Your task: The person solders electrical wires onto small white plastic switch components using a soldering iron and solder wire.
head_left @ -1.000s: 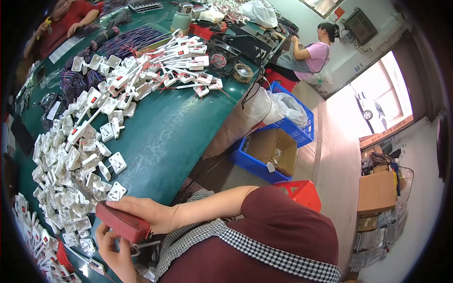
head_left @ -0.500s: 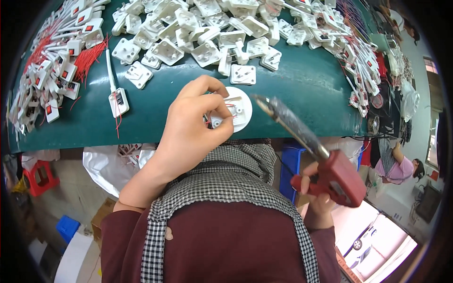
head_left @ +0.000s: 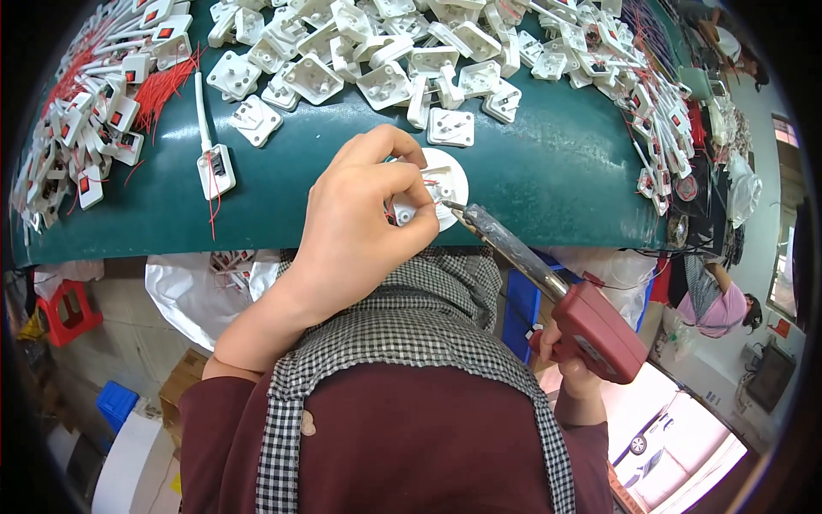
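My left hand (head_left: 360,210) curls over a white plug housing (head_left: 438,182) that rests on a white round disc (head_left: 460,176) near the table edge. Its thumb and forefinger are closed in a pinch; what they hold is hidden. Thin red wires (head_left: 430,182) show beside the fingertips. In my right hand (head_left: 569,355) is a red soldering gun (head_left: 599,332), gripped by its handle. The gun's long metal barrel slopes up to the left, and its tip meets the housing close to my left fingertips.
White plug housings (head_left: 385,84) are heaped across the far side of the green table (head_left: 548,180). A switch with a white cable (head_left: 217,171) lies at left, near piled red-switch cables (head_left: 90,184). More cables (head_left: 655,128) lie at right. Below the edge hang white bags (head_left: 184,291).
The soldering gun has come down and left, bringing its tip from open air to the housing. My left hand stays pinched over the housing. The whole view has shifted slightly.
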Available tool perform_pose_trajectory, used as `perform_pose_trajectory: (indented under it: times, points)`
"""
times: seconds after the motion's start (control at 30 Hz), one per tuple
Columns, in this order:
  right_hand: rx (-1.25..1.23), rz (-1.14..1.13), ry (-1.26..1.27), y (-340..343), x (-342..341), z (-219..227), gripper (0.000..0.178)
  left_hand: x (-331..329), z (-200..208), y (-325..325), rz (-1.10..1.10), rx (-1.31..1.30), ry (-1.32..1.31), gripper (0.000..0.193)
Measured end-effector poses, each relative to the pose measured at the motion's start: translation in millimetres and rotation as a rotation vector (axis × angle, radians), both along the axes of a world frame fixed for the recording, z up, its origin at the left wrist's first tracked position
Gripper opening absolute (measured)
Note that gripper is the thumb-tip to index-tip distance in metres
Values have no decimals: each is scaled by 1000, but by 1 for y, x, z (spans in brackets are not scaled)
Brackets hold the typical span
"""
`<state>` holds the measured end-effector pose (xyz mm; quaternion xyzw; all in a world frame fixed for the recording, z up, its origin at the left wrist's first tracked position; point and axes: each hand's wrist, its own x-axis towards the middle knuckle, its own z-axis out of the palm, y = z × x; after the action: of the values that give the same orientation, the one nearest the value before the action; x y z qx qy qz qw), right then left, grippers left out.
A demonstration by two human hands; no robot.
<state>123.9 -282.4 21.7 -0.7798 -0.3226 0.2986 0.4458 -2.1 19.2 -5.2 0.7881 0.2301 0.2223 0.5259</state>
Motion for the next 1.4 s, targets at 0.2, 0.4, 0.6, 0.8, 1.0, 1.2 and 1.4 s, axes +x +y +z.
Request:
perform_pose_trajectory:
  times: [0.2, 0.4, 0.6, 0.8, 1.0, 1.2, 1.4]
  points:
    - [116, -24, 49, 17, -3, 2, 62, 1, -1, -1, 10, 11, -9, 7]
    - [21, -12, -62, 25, 0, 14, 62, 1, -1, -4, 35, 37, -11, 8]
    - [-112, 149, -248, 34, 3, 26, 64, 1, -1, -2, 26, 85, -12, 6]
    - [21, 119, -171, 31, 5, 20, 67, 3, -1, -4, 44, 65, -3, 8]
    - [340, -162, 403, 34, -2, 17, 83, 3, 0, -3, 34, 55, 22, 7]
    - [348, -232, 365, 31, -2, 5, 83, 3, 4, -3, 35, 52, 62, 6]
    - [759, -298, 498, 34, 15, -12, 66, 5, 11, -4, 9, 93, 110, 8]
